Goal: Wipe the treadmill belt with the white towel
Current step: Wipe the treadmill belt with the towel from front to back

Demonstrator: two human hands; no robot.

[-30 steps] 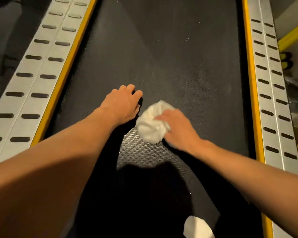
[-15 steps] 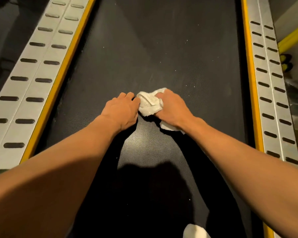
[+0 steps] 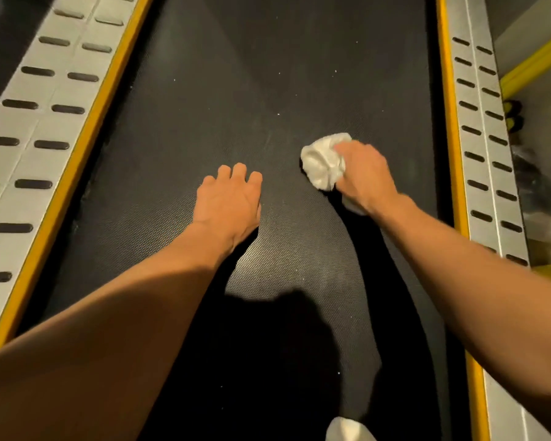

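The black textured treadmill belt point(image 3: 268, 74) fills the middle of the head view, dotted with small white specks. My right hand point(image 3: 365, 176) presses a crumpled white towel point(image 3: 322, 162) onto the belt, right of centre; part of the towel shows below the wrist too. My left hand point(image 3: 228, 205) rests flat on the belt to the left of the towel, fingers spread, holding nothing. A gap of bare belt separates the two hands.
Grey side rails with dark slots and yellow edging run along the left point(image 3: 45, 128) and the right point(image 3: 481, 128) of the belt. A white object point(image 3: 347, 429) pokes in at the bottom edge. Yellow bars point(image 3: 535, 65) and clutter lie beyond the right rail.
My right hand has swept the towel to the right and slightly away, off from beside the left hand. The left hand has stayed planted on the belt.
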